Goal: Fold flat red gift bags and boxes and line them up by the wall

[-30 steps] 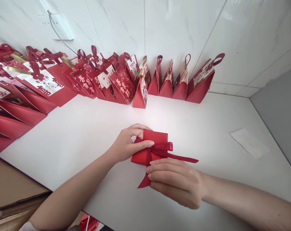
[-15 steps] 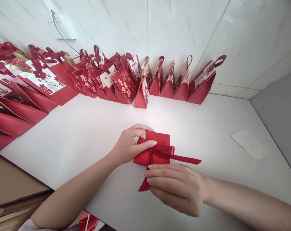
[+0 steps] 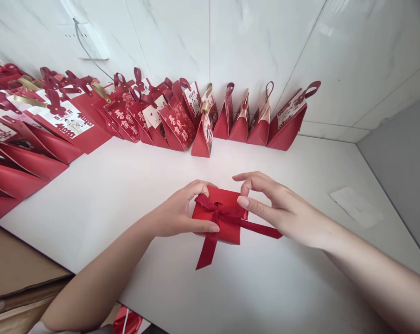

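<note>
The right hand (image 3: 286, 211) has left the near tail of the ribbon (image 3: 206, 250) free and now curves, pinch indeterminable, at the right side of the red box (image 3: 230, 233), mid-table, whose left side the left hand (image 3: 182, 211) clasps.

The left grip (image 3: 180, 211) holds a ribboned red box (image 3: 226, 230) before rows of red bags (image 3: 177, 124).

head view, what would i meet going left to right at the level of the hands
A red gift bag at the edge, left hand, small red box, right hand, pale sheet, grey surface.
</note>
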The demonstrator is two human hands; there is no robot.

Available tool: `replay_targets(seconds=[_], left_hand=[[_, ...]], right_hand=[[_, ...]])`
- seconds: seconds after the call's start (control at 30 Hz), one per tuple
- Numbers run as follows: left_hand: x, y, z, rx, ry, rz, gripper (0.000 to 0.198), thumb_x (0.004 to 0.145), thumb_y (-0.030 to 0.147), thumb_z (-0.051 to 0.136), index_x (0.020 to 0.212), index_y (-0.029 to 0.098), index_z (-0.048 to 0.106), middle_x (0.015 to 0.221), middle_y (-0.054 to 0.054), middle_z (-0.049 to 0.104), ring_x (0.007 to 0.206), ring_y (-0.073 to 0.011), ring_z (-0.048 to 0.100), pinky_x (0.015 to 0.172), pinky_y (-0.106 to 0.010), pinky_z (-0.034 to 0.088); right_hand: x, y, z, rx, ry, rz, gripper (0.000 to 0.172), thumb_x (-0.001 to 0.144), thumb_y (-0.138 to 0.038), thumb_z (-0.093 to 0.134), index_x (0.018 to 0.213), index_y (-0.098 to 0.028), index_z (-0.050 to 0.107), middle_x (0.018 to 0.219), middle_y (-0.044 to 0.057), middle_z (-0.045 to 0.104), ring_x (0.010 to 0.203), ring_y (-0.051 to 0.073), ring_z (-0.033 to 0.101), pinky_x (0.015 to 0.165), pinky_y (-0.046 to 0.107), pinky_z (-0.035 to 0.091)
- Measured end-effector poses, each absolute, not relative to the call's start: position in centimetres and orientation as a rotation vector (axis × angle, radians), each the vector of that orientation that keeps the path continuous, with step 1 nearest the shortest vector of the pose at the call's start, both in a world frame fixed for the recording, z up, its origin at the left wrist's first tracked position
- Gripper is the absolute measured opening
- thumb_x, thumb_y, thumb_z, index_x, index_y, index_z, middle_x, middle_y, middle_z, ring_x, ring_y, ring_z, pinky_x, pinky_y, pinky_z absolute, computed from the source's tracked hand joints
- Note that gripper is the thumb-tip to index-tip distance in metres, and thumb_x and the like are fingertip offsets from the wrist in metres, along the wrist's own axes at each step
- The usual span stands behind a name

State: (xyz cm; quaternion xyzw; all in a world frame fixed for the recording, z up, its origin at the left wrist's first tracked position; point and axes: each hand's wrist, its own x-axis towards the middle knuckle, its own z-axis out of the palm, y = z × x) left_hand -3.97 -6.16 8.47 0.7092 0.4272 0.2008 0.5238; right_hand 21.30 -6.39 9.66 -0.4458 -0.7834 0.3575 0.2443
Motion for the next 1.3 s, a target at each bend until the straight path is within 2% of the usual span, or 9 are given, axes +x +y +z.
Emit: replay_targets(seconds=[0.13, 0.33, 0.47, 0.63, 0.8, 0.93, 1.1, 1.2, 1.3], left_hand=[[-4.2, -6.2, 8.4, 1.646, 1.064, 0.476, 0.052, 0.067, 0.039, 0.084, 0.100, 0.024, 0.047, 0.144, -0.008, 0.042, 0.124, -0.0283, 0.051, 0.093, -0.040, 0.049], [-4.4, -6.1, 8.8, 1.643, 1.061, 0.403, 0.081, 0.069, 0.038, 0.082, 0.136, 0.031, 0.038, 0.133, -0.008, 0.053, 0.123, -0.0275, 0.055, 0.100, -0.043, 0.047], [-4.3, -6.1, 9.1, 1.631, 1.015, 0.383, 0.080, 0.073, 0.037, 0.080, 0.140, 0.030, 0.036, 0.136, -0.008, 0.053, 0.124, -0.0265, 0.055, 0.102, -0.041, 0.047], [-4.3, -6.1, 8.9, 1.619, 1.007, 0.372, 0.081, 0.073, 0.036, 0.079, 0.141, 0.029, 0.035, 0.132, -0.008, 0.058, 0.122, -0.0265, 0.057, 0.102, -0.041, 0.047], [-4.3, -6.1, 8.7, 1.574, 0.972, 0.377, 0.080, 0.075, 0.035, 0.078, 0.141, 0.029, 0.034, 0.131, -0.008, 0.059, 0.121, -0.0259, 0.059, 0.099, -0.040, 0.049], [-4.1, -6.1, 8.5, 1.571, 0.937, 0.402, 0.075, 0.078, 0.034, 0.076, 0.141, 0.029, 0.034, 0.130, -0.008, 0.060, 0.116, -0.0246, 0.062, 0.099, -0.039, 0.050], [-4.0, -6.1, 7.7, 1.713, 0.916, 0.519, 0.080, 0.078, 0.031, 0.075, 0.146, 0.032, 0.032, 0.149, -0.010, 0.043, 0.131, -0.0271, 0.051, 0.106, -0.041, 0.045], [-3.9, -6.1, 7.5, 1.810, 0.866, 0.540, 0.073, 0.081, 0.029, 0.071, 0.145, 0.033, 0.034, 0.151, -0.010, 0.040, 0.130, -0.0274, 0.051, 0.109, -0.043, 0.043], [-3.8, -6.2, 7.7, 1.941, 0.918, 0.565, 0.074, 0.083, 0.031, 0.068, 0.147, 0.033, 0.031, 0.153, -0.010, 0.037, 0.135, -0.0278, 0.045, 0.113, -0.046, 0.038]], right_hand=[[21.5, -5.6, 9.3, -1.219, -2.162, 1.256, 0.030, 0.089, -0.053, 0.061, 0.079, -0.025, 0.059, 0.144, 0.005, 0.049, 0.134, 0.029, 0.046, 0.105, 0.049, 0.044], [21.3, -5.5, 9.1, -1.001, -2.064, 1.402, 0.027, 0.089, -0.048, 0.064, 0.079, -0.023, 0.065, 0.143, 0.006, 0.051, 0.141, 0.031, 0.038, 0.109, 0.050, 0.038], [21.1, -5.5, 8.9, -1.006, -1.960, 1.370, 0.026, 0.091, -0.049, 0.061, 0.083, -0.024, 0.060, 0.139, 0.006, 0.055, 0.135, 0.029, 0.046, 0.107, 0.049, 0.041], [21.2, -5.6, 8.9, -1.024, -2.034, 1.327, 0.043, 0.100, -0.050, 0.041, 0.075, -0.022, 0.062, 0.127, 0.004, 0.063, 0.122, 0.026, 0.057, 0.104, 0.044, 0.045], [21.0, -5.6, 8.8, -0.939, -2.084, 1.349, 0.045, 0.102, -0.047, 0.041, 0.076, -0.023, 0.068, 0.130, 0.003, 0.062, 0.128, 0.025, 0.054, 0.105, 0.041, 0.046], [21.1, -5.6, 8.8, -0.808, -2.153, 1.372, 0.030, 0.095, -0.046, 0.057, 0.081, -0.026, 0.074, 0.138, 0.002, 0.057, 0.131, 0.026, 0.052, 0.102, 0.041, 0.050], [21.2, -5.1, 8.6, -0.900, -2.016, 1.395, 0.034, 0.093, -0.046, 0.061, 0.070, -0.022, 0.071, 0.142, 0.004, 0.054, 0.133, 0.029, 0.050, 0.105, 0.046, 0.046], [21.1, -4.7, 8.2, -0.934, -1.888, 1.468, 0.037, 0.094, -0.049, 0.057, 0.073, -0.022, 0.071, 0.140, 0.006, 0.056, 0.128, 0.028, 0.055, 0.106, 0.048, 0.045], [21.3, -4.4, 7.9, -0.941, -1.947, 1.461, 0.032, 0.088, -0.049, 0.067, 0.071, -0.022, 0.068, 0.140, 0.005, 0.055, 0.134, 0.030, 0.048, 0.104, 0.048, 0.045]])
